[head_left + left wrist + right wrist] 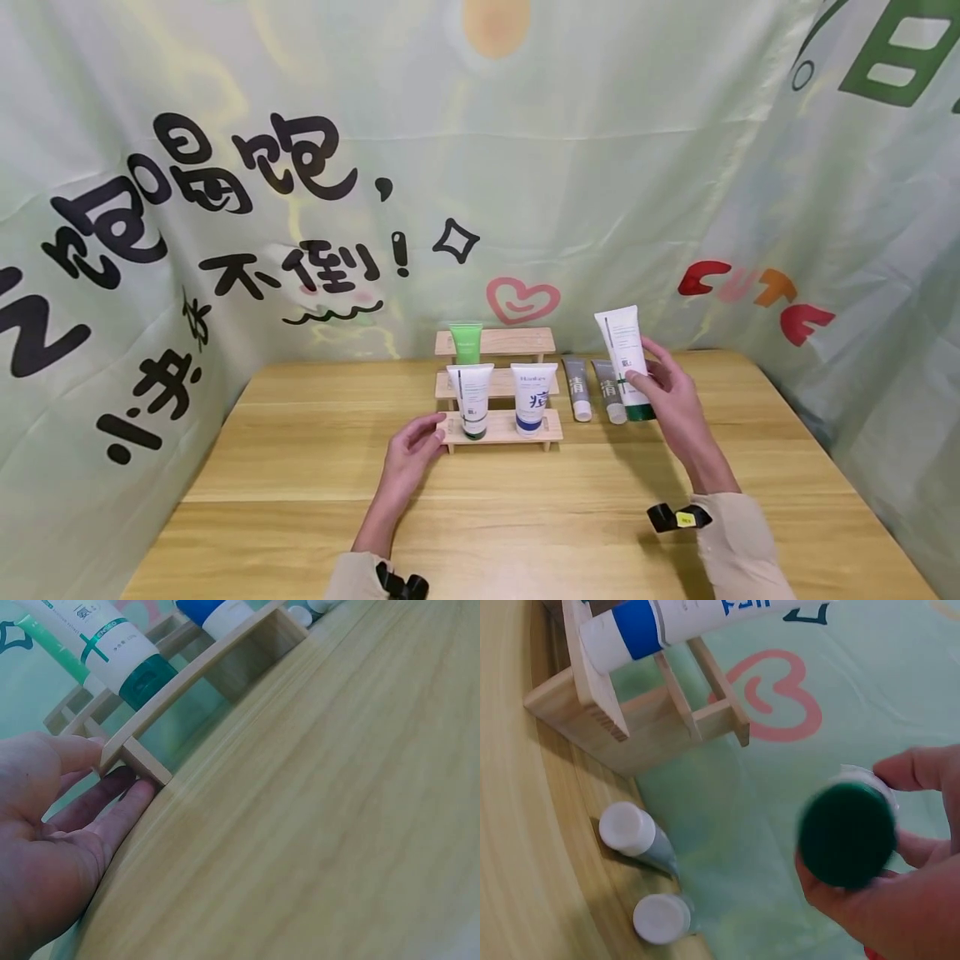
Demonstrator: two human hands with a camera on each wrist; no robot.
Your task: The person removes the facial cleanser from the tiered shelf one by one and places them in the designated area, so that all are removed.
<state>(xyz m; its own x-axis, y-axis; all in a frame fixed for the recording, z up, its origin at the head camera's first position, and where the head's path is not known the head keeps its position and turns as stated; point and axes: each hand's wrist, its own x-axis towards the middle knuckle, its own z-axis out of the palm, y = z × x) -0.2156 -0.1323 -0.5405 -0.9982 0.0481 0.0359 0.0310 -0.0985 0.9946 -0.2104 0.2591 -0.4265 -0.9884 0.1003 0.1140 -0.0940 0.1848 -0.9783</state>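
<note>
My right hand [678, 408] grips a white squeeze tube [621, 337] with a dark green cap [847, 834], held up off the table to the right of a tiered wooden rack [502, 427]. At the rack's lower left end, my left hand [408, 457] pinches the corner, thumb above and fingers by the short leg. The front step carries another white tube with a green cap [473, 396] and a white tube with a blue cap [531, 392], both upright on their caps. Higher up behind them stands a light green tube [467, 343], its lower part hidden.
Two grey tubes with white caps [578, 390] lie on the wooden table [525, 517] right of the rack, the second partly behind the held tube. A printed cloth [622, 192] hangs behind and along both sides of the table.
</note>
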